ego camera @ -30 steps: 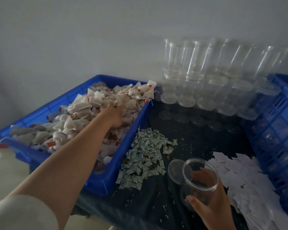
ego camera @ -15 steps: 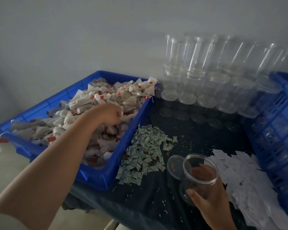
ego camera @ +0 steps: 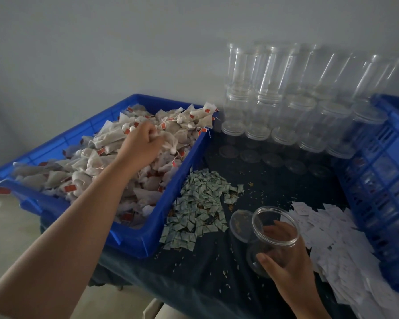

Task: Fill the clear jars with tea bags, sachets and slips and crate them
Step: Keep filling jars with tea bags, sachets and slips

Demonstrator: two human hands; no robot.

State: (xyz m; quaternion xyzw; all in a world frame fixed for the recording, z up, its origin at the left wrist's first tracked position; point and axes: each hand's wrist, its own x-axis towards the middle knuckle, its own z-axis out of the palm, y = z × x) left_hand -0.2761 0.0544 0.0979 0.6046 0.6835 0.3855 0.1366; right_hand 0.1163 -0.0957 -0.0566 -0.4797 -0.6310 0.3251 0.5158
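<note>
One clear jar [ego camera: 274,236], seemingly empty, at the near edge of the counter [ego camera: 205,284]. Tilted, mouth up and toward the tray, gripped round its lower wall by the right hand [ego camera: 288,270]. Just beside it, one loose lid [ego camera: 240,223], lying on the counter.

Left hand [ego camera: 143,143]: a second ago spread low in the heap of tea bags [ego camera: 90,166], now clenched round a small bunch near the top of the heap. Points, most likely, to a first handful gathered and ready to cross to the jar; filling not yet begun.

Counts:
- one blue tray [ego camera: 148,240] of tea bags
- one pile of green sachets [ego camera: 200,203]
- one drift of white slips [ego camera: 336,245]
- one blue crate [ego camera: 382,171] at right
- five flat lids [ego camera: 272,160] in a row
- stacked empty jars [ego camera: 274,88] behind, two tiers, roughly five across, exact number too blurred to tell
</note>
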